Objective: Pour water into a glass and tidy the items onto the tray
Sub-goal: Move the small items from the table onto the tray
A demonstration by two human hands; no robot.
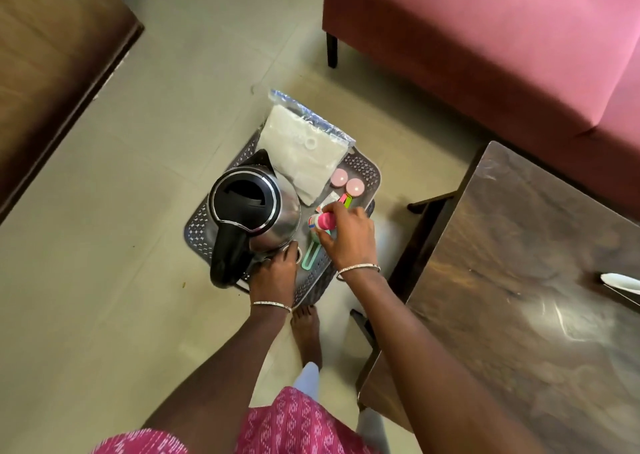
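Note:
A steel electric kettle point(256, 204) with a black lid and handle stands on the left of a grey perforated tray point(199, 226). My left hand point(273, 277) is at the tray's near edge beside the kettle's base. Its fingers curl round a clear glass point(296, 252), of which only part of the rim shows. My right hand point(349, 238) pinches a small pink bottle point(323, 219) just above the tray's right side. A long teal item point(308, 259) lies under that hand. A zip bag of white material point(304, 148) covers the tray's far end.
Two pink round lids point(347, 182) and a pink-green item point(346, 200) sit on the tray's right. A dark wooden table point(519, 280) with a white object point(620, 282) stands at right. A pink sofa point(485, 37) is behind, wooden furniture point(52, 55) at left. My foot point(306, 329) is below the tray.

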